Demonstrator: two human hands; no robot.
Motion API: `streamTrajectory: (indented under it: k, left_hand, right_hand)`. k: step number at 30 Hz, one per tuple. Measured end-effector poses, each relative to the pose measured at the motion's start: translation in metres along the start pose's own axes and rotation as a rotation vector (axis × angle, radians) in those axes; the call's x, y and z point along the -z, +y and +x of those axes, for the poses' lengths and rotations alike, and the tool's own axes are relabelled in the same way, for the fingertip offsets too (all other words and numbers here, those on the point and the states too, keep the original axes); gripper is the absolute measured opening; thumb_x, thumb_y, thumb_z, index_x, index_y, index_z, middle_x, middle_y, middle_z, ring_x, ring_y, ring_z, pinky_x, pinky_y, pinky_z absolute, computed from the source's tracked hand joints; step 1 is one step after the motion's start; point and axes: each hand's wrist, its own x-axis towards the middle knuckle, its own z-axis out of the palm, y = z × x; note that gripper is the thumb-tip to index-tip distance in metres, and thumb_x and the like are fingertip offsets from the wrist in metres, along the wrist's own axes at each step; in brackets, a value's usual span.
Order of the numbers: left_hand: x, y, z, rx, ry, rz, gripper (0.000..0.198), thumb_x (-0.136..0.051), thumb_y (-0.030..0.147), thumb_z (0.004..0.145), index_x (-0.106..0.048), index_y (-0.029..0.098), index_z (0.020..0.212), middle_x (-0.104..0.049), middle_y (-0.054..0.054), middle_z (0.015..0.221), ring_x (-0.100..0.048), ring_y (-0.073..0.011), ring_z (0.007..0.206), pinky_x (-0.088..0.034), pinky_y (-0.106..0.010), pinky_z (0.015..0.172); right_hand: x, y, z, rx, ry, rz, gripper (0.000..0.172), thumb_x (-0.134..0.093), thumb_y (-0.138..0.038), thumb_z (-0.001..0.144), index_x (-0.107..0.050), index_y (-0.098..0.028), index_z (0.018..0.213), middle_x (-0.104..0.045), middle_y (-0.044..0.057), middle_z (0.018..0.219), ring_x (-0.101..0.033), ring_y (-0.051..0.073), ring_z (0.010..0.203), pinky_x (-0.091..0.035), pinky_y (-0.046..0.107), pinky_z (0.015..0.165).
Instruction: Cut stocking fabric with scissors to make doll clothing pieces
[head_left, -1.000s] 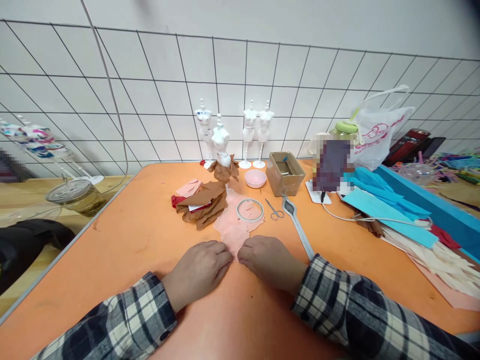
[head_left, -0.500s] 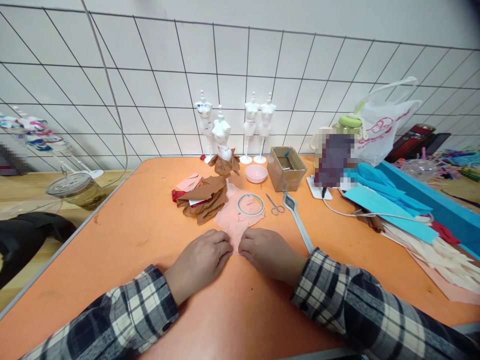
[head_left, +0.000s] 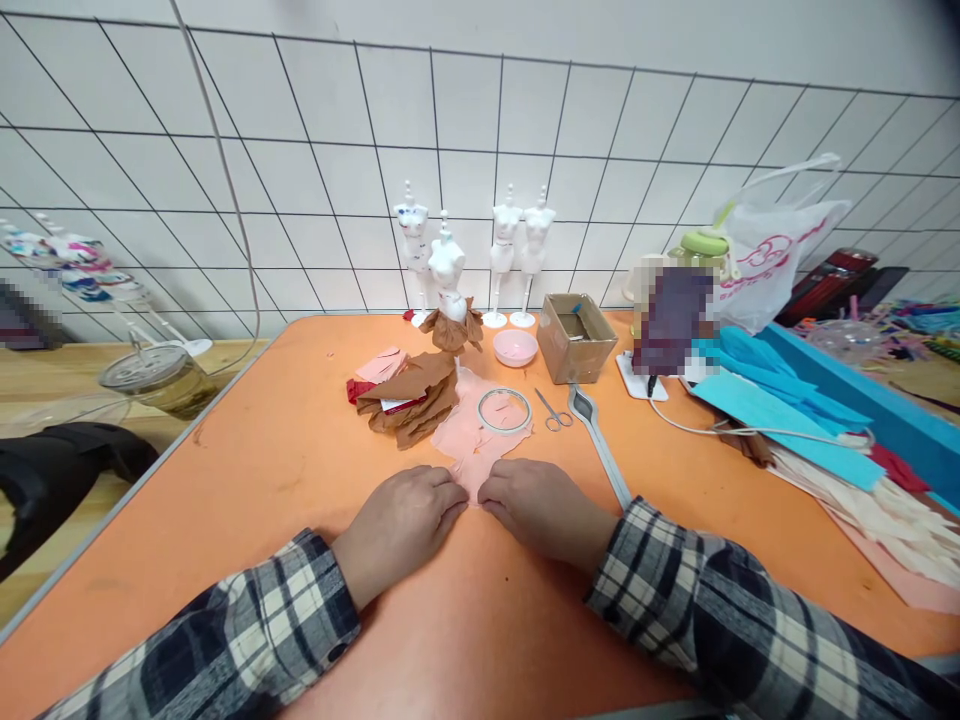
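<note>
In the head view, the left hand (head_left: 401, 520) and the right hand (head_left: 541, 505) lay knuckles-up on the orange table (head_left: 262, 470), side by side, their fingertips nearly meeting at the near edge of a pale pink fabric piece (head_left: 480, 440). The fingers of both hands were curled down onto that edge; whether they pinched the cloth or only pressed it flat could not be told, since the fingertips were hidden under the hands. Both forearms wore plaid sleeves (head_left: 247, 630). The pink fabric spread away from the hands toward 12 o'clock, and a clear ring of tape (head_left: 504, 410) rested on its far part. Just beside the ring at 3 o'clock lay small scissors (head_left: 553, 412), and beyond them a long grey tool (head_left: 598, 445) ran toward the right wrist. At 11 o'clock from the hands sat a heap of brown fabric (head_left: 409, 398) with red and pink scraps. Behind it stood a white doll mannequin (head_left: 448, 275) skirted in brown, with three bare ones near the wire grid wall. A pink bowl (head_left: 515, 347) and a cardboard box (head_left: 576, 337) stood at 1 o'clock, well apart from the hands.
</note>
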Motion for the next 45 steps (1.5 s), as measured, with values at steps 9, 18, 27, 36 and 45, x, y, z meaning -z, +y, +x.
streamTrajectory:
  k: [9,18,27,36,45]
  left_hand:
    - [0.0007,-0.0005,0.0009,-0.094,0.073,0.048,0.024,-0.048,0.021,0.093,-0.071,0.019,0.088,-0.068,-0.005,0.08,-0.06,-0.0197,0.079,-0.047,-0.033,0.071]
    - [0.0008,-0.0017,0.0003,-0.042,0.049,0.087,0.025,-0.046,0.027,0.096,-0.07,0.021,0.095,-0.069,-0.005,0.082,-0.063,-0.0207,0.078,-0.046,-0.037,0.074]
    - [0.0052,-0.0026,0.0006,0.041,0.105,0.175,0.031,-0.05,0.037,0.093,-0.066,0.016,0.076,-0.065,-0.008,0.075,-0.06,-0.0243,0.076,-0.046,-0.04,0.072]
    - [-0.0006,0.0062,-0.0026,-0.159,0.154,0.009,0.022,-0.051,0.032,0.094,-0.065,0.018,0.103,-0.07,-0.007,0.093,-0.062,-0.0217,0.088,-0.05,-0.036,0.078]
    - [-0.0013,0.0033,-0.0011,-0.145,0.099,0.088,0.024,-0.047,0.017,0.095,-0.07,0.018,0.088,-0.068,-0.004,0.073,-0.062,-0.0173,0.07,-0.047,-0.037,0.083]
  right_hand:
    - [-0.0003,0.0008,-0.0001,-0.024,0.001,-0.03,0.024,-0.041,-0.026,0.098,-0.063,-0.019,0.092,-0.064,0.004,0.087,-0.057,0.016,0.078,-0.034,0.026,0.061]
    - [0.0017,0.0011,0.0,0.002,0.022,-0.08,0.03,-0.037,-0.026,0.1,-0.064,-0.018,0.09,-0.062,0.005,0.091,-0.056,0.015,0.076,-0.033,0.027,0.059]
    - [0.0019,0.0011,0.0003,-0.034,0.008,-0.062,0.026,-0.04,-0.029,0.099,-0.063,-0.019,0.092,-0.063,0.004,0.088,-0.057,0.016,0.077,-0.034,0.026,0.059]
    - [0.0007,0.0033,0.001,-0.004,-0.007,-0.054,0.031,-0.038,-0.031,0.1,-0.066,-0.02,0.095,-0.063,0.005,0.089,-0.058,0.016,0.08,-0.035,0.026,0.061]
    - [0.0029,0.001,0.0009,-0.098,-0.012,0.039,0.027,-0.043,-0.029,0.098,-0.069,-0.022,0.101,-0.069,0.005,0.091,-0.061,0.017,0.083,-0.038,0.027,0.07]
